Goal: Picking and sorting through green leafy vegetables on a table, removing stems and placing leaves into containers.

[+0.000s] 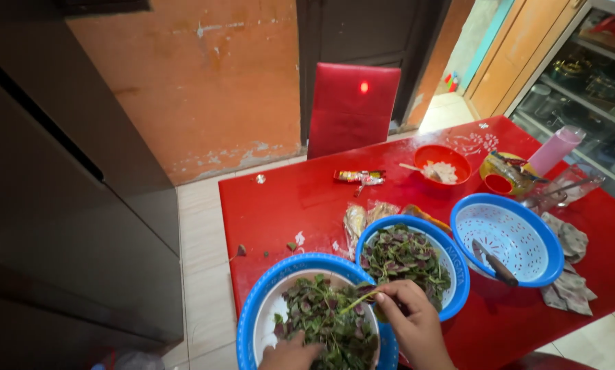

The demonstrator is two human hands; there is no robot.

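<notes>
L hand [290, 355] at near edge, fingers buried in leafy greens [324, 322] in near-left blue colander [252, 308]; grip can't tell, seems to steady pile. R hand [410, 322] just right, thumb + forefinger pinched shut on green stem [357, 303], stem tip pointing left over pile. Middle colander [458, 274] behind R hand holds more greens, prob sorted batch. Far-right colander [550, 253] holds knife [494, 262], parked within reach. Red table [287, 205] under all.

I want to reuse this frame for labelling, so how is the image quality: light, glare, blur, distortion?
Head view: soft, even daylight; mild sheen on the red table; wide-lens bending leans the dark cabinet at the left; the right hand pinching a stem and the left hand in the near basin of leaves are slightly soft; the shelves at the far right are hazy.
</notes>
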